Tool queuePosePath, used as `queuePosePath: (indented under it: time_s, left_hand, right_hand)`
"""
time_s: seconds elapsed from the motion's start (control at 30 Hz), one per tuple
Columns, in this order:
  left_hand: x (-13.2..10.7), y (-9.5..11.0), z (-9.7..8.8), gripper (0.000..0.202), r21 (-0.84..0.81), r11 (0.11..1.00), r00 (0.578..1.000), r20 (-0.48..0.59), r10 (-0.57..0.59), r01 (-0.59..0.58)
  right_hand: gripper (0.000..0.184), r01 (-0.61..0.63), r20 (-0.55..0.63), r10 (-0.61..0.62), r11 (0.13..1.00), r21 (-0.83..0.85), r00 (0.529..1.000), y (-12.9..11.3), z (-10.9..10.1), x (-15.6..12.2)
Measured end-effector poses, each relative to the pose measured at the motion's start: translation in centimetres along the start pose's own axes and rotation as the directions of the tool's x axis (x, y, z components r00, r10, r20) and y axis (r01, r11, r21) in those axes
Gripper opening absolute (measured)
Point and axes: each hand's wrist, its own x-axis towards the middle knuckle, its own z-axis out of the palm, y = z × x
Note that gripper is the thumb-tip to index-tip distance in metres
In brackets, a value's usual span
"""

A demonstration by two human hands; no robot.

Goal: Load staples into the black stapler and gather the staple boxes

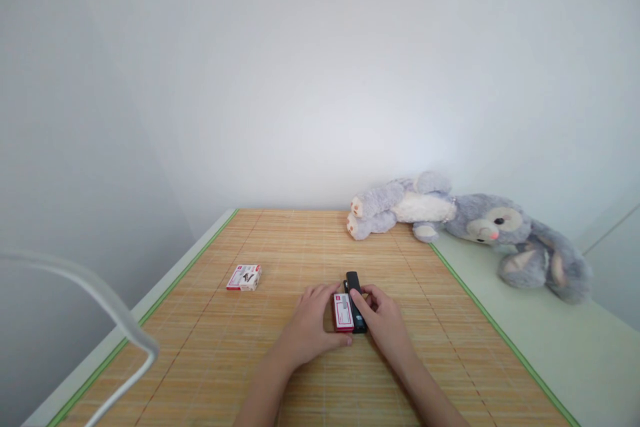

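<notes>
Near the front middle of the bamboo mat (280,360), both hands close in on one small cluster: a red-and-white box (343,313) lying flat and a black stapler (356,302) pressed right up against its right side. Left hand (310,330) curls around the box from the left, thumb tucked under its near edge, fingers lightly bent on it to steady it rather than lift it. Right hand (383,320) comes in from the other side, fingertips pinching the stapler's dark body, seemingly keeping it square to the box, though the exact finger contact is too small to make out. Box looks like thin printed card, crisp-cornered; stapler is smooth, glossy, long and narrow. Off to the left, well apart, a second matching box (244,277) lies on the slatted, straw-coloured weave. Far right, a grey plush rabbit (470,220) sprawls soft and fuzzy across the mat's green edge onto the pale tabletop (550,340).
</notes>
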Motion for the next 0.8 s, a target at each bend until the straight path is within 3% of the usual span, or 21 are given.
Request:
queuePosePath:
  time_s: [0.07,0.13,0.17,0.23,0.3,0.37,0.47,0.57,0.63,0.7,0.8]
  left_hand:
    - [-0.5,-1.4,-1.7,0.078,0.044,0.999,0.995,-0.101,-0.010,0.015]
    - [-1.2,-3.9,-4.8,0.042,0.132,0.988,0.959,-0.283,-0.035,0.075]
    - [-1.5,-5.5,-6.6,0.036,0.181,0.976,0.927,-0.372,-0.045,0.120]
    - [-2.0,-8.9,-10.3,0.046,0.291,0.928,0.879,-0.472,-0.071,0.231]
    - [-2.4,-12.0,-13.3,0.066,0.377,0.873,0.884,-0.452,-0.120,0.310]
    - [-2.7,-14.4,-15.4,0.078,0.405,0.838,0.914,-0.329,-0.239,0.365]
    - [-3.6,-16.3,-17.2,0.076,0.410,0.839,0.933,-0.177,-0.312,0.358]
    - [-5.5,-16.3,-18.1,0.068,0.386,0.857,0.939,-0.174,-0.297,0.343]
    - [-7.0,-14.8,-17.8,0.068,0.330,0.879,0.934,-0.214,-0.287,0.345]
    - [-8.0,-11.8,-16.1,0.072,0.223,0.924,0.937,-0.234,-0.259,0.311]
    - [-7.4,-5.8,-11.2,0.071,0.061,0.971,0.966,-0.131,-0.223,0.232]
  right_hand:
    - [0.052,-0.001,-0.006,0.001,1.000,-0.003,1.000,0.1,0.0,0.0]
    - [0.052,-0.002,-0.003,0.002,1.000,-0.008,1.000,0.1,0.0,0.0]
    - [0.051,-0.003,0.001,0.003,1.000,-0.012,1.000,0.1,-0.1,0.0]
    - [0.050,-0.007,0.008,0.007,1.000,-0.016,1.000,0.1,-0.2,-0.1]
    - [0.049,-0.008,0.017,0.008,1.000,-0.018,1.000,0.0,-0.2,-0.1]
    - [0.049,-0.007,0.022,0.007,1.000,-0.018,1.000,0.1,-0.2,-0.1]
    - [0.050,-0.005,0.026,0.005,1.000,-0.012,1.000,0.1,-0.1,0.0]
    - [0.049,-0.001,0.025,0.001,1.000,-0.010,1.000,0.1,0.0,0.0]
    - [0.049,-0.003,0.021,0.003,1.000,-0.016,1.000,0.2,0.0,0.0]
    - [0.048,-0.009,0.027,0.009,1.000,-0.020,1.000,0.2,0.0,0.0]
    - [0.051,-0.018,0.031,0.019,1.000,-0.023,0.999,0.5,0.0,0.0]
